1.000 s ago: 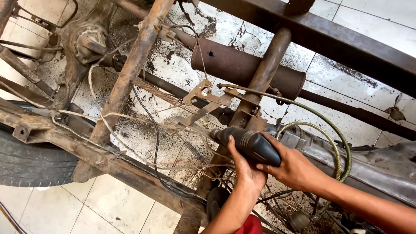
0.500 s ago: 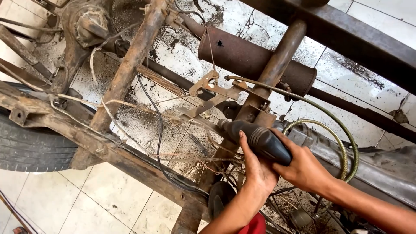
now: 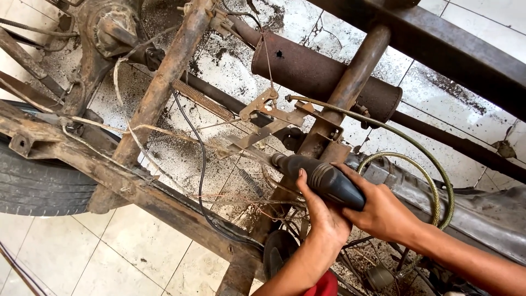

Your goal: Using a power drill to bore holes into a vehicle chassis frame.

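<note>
Both hands, left (image 3: 323,216) and right (image 3: 383,214), wrap closed around a dark tool (image 3: 320,178) amid a rusty frame (image 3: 159,93).

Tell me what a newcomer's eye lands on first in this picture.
First, the two bare hands at lower centre: the left hand and right hand both wrap a dark cylindrical power tool, its nose aimed at a metal bracket. Around them runs a heavily rusted vehicle frame, with a rusty cylindrical muffler above the hands. A black tyre lies at the left edge on the dirty tiled floor.
</note>
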